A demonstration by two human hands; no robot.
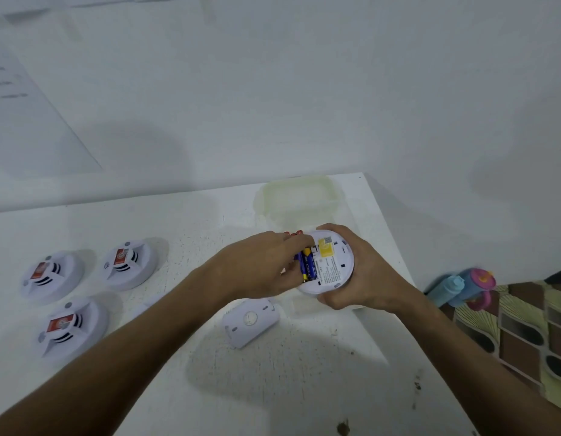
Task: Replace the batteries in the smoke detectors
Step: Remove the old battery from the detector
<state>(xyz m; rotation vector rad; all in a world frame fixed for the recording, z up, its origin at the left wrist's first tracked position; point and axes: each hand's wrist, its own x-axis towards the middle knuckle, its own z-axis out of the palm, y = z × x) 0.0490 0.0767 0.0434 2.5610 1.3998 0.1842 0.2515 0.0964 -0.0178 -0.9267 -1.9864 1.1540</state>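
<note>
My right hand (364, 272) grips a round white smoke detector (332, 262), held back side up above the table. Its open battery bay shows blue and yellow batteries (308, 266) beside a yellow label. The fingers of my left hand (263, 265) curl onto the batteries at the bay's left edge. A white backplate (250, 320) lies flat on the table just below my hands. Three more smoke detectors (52, 275) (129, 262) (72, 325) with red stickers sit face up at the left.
A translucent plastic container (329, 196) stands behind my hands near the white table's far right corner (361, 177). Right of the table edge, blue and pink bottles (461, 286) lie on a patterned surface. A white wall rises behind.
</note>
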